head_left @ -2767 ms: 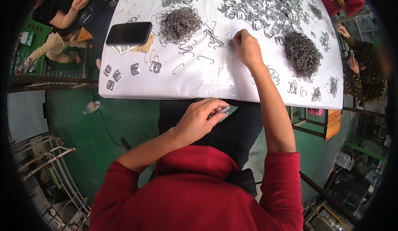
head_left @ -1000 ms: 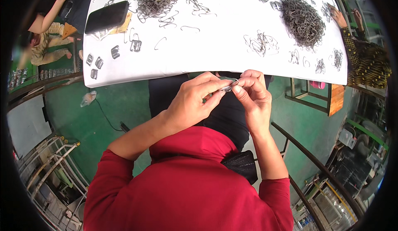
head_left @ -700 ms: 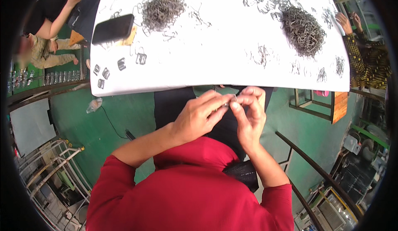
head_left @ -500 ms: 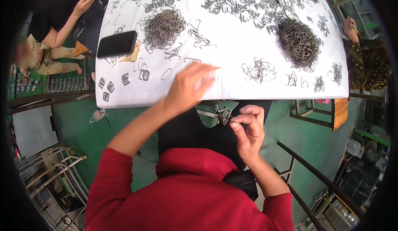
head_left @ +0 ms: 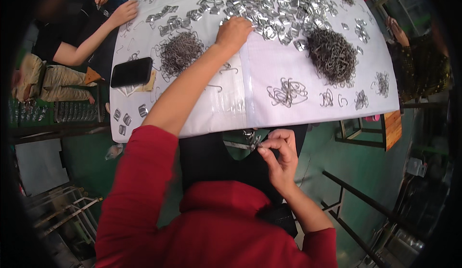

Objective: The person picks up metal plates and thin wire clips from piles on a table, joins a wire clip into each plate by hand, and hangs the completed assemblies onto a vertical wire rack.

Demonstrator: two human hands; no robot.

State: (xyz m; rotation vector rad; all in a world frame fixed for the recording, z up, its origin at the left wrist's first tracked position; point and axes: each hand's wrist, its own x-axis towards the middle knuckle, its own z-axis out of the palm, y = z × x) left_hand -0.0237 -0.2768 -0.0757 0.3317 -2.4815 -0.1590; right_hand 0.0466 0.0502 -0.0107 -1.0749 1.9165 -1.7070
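My left hand (head_left: 234, 34) reaches far over the white table. Its fingers are curled together at the near edge of a heap of shiny flat metal buckles (head_left: 269, 25). Whatever lies under its fingertips is hidden. Below the table's near edge, above my lap, my right hand (head_left: 281, 157) pinches a small metal piece (head_left: 257, 143) between thumb and forefinger. Its exact kind is too small to tell, and more metal bits show beside it. Left of centre, a dark pile of bent wire hooks (head_left: 180, 53) lies close to my left forearm.
A larger wire hook pile (head_left: 332, 58) and a loose hook cluster (head_left: 288, 92) lie on the right of the white table (head_left: 207, 116). A black phone (head_left: 131, 72) rests at left, above a few buckles (head_left: 127, 119). Co-workers' hands (head_left: 126, 13) are at the far left; another person sits at right.
My left hand has moved away from me across the table to the buckle heap. The right hand keeps its pinch below the table edge. The view has shifted slightly.
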